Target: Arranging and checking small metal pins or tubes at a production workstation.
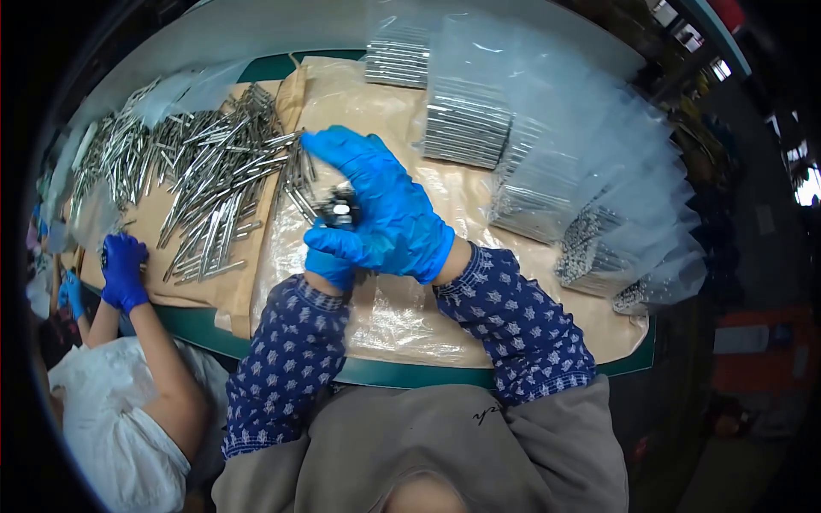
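My right hand [385, 205], in a bright blue glove, curves around a bundle of slender metal rods [339, 210]. Its fingers stretch to the upper left, the thumb lies below, and shiny rod ends show between them, smeared by motion. My left hand [328, 267], also blue-gloved, is mostly hidden beneath the right one; its fingers cannot be seen. Just left of my hands lies the edge of a large loose heap of similar metal rods [218, 175]. Brown paper under clear plastic film [402, 325] covers the table below my hands.
Clear plastic bags packed with rods [466, 124] stand along the far and right side, their loose tops overlapping. The green table edge [410, 374] runs in front of me. At the left, a co-worker's dark blue gloved hand [124, 272] is near the heap; another blue-gloved hand [72, 293] shows beyond.
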{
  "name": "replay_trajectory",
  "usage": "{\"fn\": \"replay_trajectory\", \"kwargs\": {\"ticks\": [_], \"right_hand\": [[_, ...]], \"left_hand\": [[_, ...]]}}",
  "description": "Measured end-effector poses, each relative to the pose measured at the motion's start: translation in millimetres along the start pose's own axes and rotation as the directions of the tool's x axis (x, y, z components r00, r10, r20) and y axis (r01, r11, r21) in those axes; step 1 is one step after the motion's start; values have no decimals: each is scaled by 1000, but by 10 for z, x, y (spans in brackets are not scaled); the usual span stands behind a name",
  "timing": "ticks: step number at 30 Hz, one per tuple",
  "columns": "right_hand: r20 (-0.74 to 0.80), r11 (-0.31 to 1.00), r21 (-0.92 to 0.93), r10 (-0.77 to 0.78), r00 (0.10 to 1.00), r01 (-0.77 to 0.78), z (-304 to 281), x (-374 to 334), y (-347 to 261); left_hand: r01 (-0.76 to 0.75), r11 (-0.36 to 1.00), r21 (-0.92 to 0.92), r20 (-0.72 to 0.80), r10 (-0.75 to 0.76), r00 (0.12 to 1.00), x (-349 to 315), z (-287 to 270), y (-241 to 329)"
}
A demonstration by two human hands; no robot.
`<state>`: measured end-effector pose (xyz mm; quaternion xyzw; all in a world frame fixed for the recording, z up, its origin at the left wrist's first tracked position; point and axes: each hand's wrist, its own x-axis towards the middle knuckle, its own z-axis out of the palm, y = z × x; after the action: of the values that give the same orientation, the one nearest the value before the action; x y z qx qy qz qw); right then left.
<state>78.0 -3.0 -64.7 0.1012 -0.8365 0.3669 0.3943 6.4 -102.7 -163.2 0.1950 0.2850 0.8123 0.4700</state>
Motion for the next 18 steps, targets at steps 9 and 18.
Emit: {"fn": "replay_trajectory", "kwargs": {"ticks": [9, 18], "right_hand": [[396, 787, -219, 612, 685, -577, 3, -487, -82], [704, 687, -151, 580, 411, -711, -196, -413, 96]], "left_hand": [[-22, 1000, 7, -326, 23, 945, -36, 347, 60], [91, 968, 235, -245, -32, 969, -149, 497, 28]]}}
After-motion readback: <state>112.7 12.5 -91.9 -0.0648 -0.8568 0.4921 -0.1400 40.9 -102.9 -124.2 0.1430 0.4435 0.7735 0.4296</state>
